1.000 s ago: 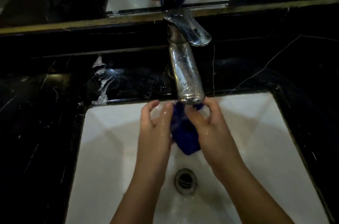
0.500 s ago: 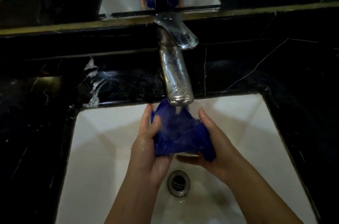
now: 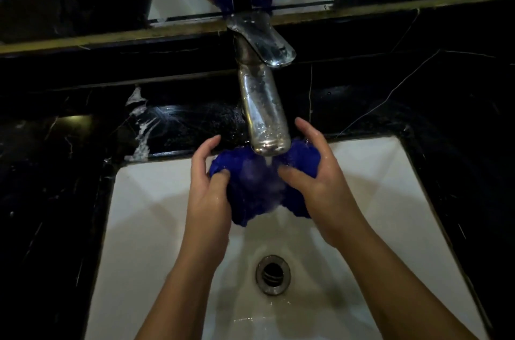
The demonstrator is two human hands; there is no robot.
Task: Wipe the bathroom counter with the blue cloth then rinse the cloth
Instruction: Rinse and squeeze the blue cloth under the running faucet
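The blue cloth [image 3: 256,189] has bunched tighter under the faucet [image 3: 264,114], left hand [image 3: 209,189] and right hand [image 3: 315,178] both gripping it, so rinsing looks underway.

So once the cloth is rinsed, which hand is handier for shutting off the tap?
Probably the right hand: the faucet lever angles toward its side, while the left hand could keep holding the blue cloth.
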